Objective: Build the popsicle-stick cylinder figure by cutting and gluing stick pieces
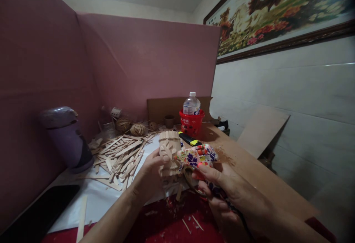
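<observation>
My left hand is closed around the side of a small craft piece made of wooden sticks, with pale cut-out shapes on its front. In my right hand is a glue gun with a colourful flower pattern, fingers wrapped about its handle. The gun's tip points left and lies close to the piece's front; whether it touches cannot be made out. A dark cord runs down from the handle. Below the hands, a roll of tape is partly hidden by the gun.
Loose wooden sticks lie heaped on white paper at left, beside a purple tumbler and a black flat object. Behind are twine balls, a red bucket with a plastic bottle, and a black-and-yellow cutter.
</observation>
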Tool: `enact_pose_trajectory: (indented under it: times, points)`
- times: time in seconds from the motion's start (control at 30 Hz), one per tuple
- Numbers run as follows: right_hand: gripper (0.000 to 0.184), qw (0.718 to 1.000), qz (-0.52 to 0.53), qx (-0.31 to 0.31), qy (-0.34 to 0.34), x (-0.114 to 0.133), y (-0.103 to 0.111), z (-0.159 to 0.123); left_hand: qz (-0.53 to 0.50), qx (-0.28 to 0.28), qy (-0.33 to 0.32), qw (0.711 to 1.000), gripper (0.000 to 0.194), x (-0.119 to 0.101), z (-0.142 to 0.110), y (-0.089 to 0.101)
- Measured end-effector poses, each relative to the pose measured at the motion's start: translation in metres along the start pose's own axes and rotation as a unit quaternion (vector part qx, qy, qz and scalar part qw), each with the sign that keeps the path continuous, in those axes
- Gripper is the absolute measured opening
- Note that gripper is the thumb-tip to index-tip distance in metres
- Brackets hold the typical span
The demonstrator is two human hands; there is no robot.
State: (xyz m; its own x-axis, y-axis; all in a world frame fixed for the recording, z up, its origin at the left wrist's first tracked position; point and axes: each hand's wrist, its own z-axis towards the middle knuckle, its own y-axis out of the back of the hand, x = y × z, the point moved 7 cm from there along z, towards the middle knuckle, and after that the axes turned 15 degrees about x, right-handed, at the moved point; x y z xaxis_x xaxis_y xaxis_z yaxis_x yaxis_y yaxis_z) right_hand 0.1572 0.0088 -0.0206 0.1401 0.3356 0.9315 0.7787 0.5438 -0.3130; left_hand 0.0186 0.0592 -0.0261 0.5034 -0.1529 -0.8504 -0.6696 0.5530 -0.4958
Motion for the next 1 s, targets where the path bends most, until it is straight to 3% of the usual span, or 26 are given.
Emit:
enact_pose_trajectory:
  times: [0.27,0.43,1.0]
  points:
    - [0.026,1.000,-0.006,0.002,-0.001,-0.0021,0.0016,0.0020,-0.005,0.004,-0.005,1.000,0.012,-0.0008,-0.0008,-0.0012]
    - [0.027,1.000,0.000,-0.001,0.002,-0.0033,0.0032,0.0023,0.001,0.007,-0.002,1.000,0.021,-0.0001,-0.0011,-0.0017]
    - [0.029,1.000,0.012,-0.003,-0.003,-0.0067,0.0059,0.0021,0.006,-0.007,-0.006,1.000,0.011,-0.0004,-0.0008,0.0009]
